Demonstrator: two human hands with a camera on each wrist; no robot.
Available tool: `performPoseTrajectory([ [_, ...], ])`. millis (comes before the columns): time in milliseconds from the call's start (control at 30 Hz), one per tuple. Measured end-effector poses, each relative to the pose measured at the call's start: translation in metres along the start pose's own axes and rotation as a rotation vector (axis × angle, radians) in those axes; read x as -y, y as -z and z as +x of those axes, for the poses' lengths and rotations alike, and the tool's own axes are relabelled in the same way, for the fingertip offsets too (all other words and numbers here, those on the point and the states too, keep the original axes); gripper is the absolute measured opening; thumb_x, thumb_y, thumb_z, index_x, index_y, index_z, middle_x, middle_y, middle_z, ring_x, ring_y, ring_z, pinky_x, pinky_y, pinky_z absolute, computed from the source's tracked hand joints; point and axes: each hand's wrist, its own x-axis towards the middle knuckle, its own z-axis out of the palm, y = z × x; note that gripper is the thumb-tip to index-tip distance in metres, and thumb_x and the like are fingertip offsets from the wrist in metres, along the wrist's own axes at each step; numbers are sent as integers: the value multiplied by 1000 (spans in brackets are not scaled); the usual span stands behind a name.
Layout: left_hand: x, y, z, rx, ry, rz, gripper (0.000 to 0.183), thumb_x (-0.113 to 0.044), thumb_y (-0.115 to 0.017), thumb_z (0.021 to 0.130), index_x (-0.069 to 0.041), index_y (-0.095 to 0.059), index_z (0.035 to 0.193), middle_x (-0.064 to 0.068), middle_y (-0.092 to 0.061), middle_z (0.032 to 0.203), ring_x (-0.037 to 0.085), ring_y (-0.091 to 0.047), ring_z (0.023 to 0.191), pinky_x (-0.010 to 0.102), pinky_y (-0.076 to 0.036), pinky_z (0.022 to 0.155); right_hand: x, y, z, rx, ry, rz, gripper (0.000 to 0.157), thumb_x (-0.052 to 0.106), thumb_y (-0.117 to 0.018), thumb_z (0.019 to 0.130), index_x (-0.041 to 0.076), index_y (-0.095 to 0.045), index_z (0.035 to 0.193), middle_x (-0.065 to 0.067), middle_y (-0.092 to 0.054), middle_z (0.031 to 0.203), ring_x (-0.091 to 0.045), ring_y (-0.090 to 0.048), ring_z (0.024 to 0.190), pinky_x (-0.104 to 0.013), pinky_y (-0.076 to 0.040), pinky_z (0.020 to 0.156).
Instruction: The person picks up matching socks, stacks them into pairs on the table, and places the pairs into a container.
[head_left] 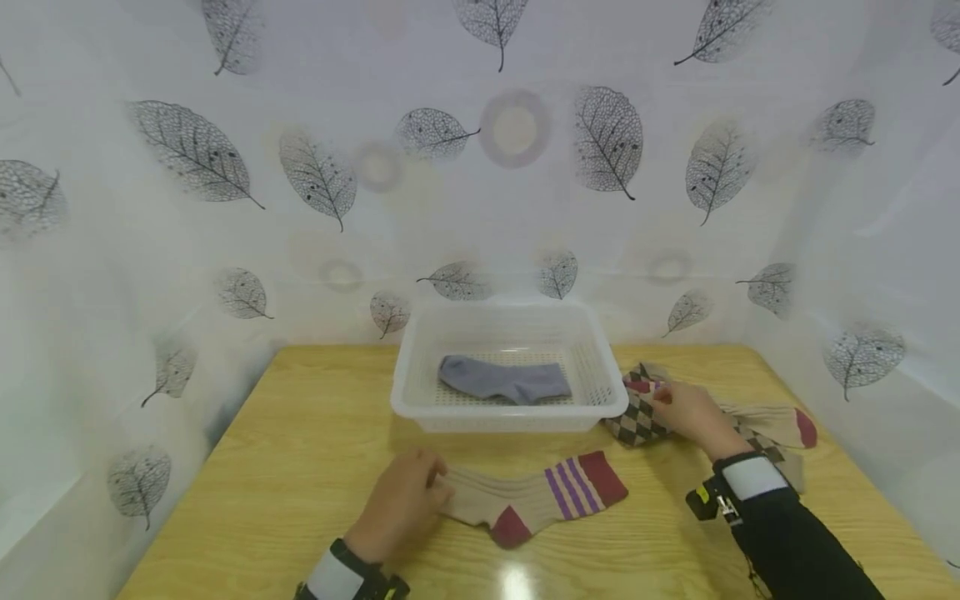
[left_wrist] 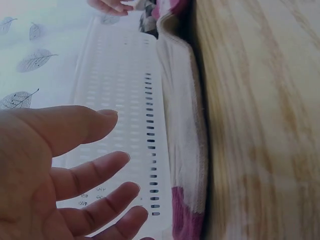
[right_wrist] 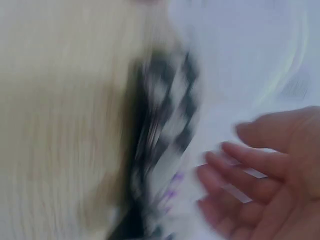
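With the white basket (head_left: 517, 414) as our clock's centre, we find the left hand (head_left: 397, 504) at seven, fingers loosely parted and gripping nothing, near the beige striped sock (head_left: 532, 496) at six. A grey sock (head_left: 498, 379) lies inside the basket. Just beside it, towards four, we see checkered socks (head_left: 637, 421); over them hovers the right hand (head_left: 693, 414), its fingers relaxed, slightly bent, holding nothing. A maroon-ended sock (head_left: 772, 425) lies at three.

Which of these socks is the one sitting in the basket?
The plain grey-blue sock, lying inside the white basket; the purple-striped socks and diamond-patterned socks all lie outside it.
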Motion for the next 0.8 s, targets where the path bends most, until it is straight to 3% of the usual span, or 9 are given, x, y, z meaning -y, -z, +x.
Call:
performPoseTrajectory([
  [133,3,2,1,-15,-28,18,21,-25,-69,77,-11,-63,91,-1,-53,79,9,-45,70,25,-41,60,-18,-3,24,-96,40,-8,31,10,-44,92,-9,-57,113,-30,-58,108,-40,-57,93,-48,-48,72],
  [267,5,4,-1,-11,-39,14,19,-25,-69,78,-12,-62,89,-1,-54,79,9,-46,70,24,-42,60,-30,-14,38,-113,72,-73,35,4,-40,90,-10,-53,119,-31,-59,106,-42,-58,88,-51,-47,73],
  [433,8,4,-4,0,-51,16,16,-26,-68,80,-13,-62,86,-4,-53,78,7,-45,69,23,-41,59,-47,-29,44,-148,95,-153,37,3,-49,87,-11,-50,121,-31,-60,98,-46,-58,88,-55,-47,75],
  [533,8,6,-5,0,-65,19,16,-24,-69,79,-12,-62,85,-4,-52,77,7,-45,68,23,-40,58,-51,-33,43,-183,107,-177,36,3,-53,85,-10,-52,118,-29,-59,89,-43,-58,80,-54,-47,69],
  [633,9,7,-5,-9,-79,26,15,-22,-71,77,-11,-62,84,-3,-52,78,8,-45,68,24,-40,58,-52,-32,42,-181,109,-192,33,4,-54,85,-9,-55,115,-27,-58,84,-42,-56,78,-54,-46,66],
  [800,13,3,-7,7,-67,-12,11,-21,-68,78,-14,-62,84,-4,-55,82,8,-47,71,26,-42,61,-55,-23,42,-112,75,-138,22,8,-53,87,-7,-58,102,-23,-61,83,-33,-56,70,-43,-46,58],
])
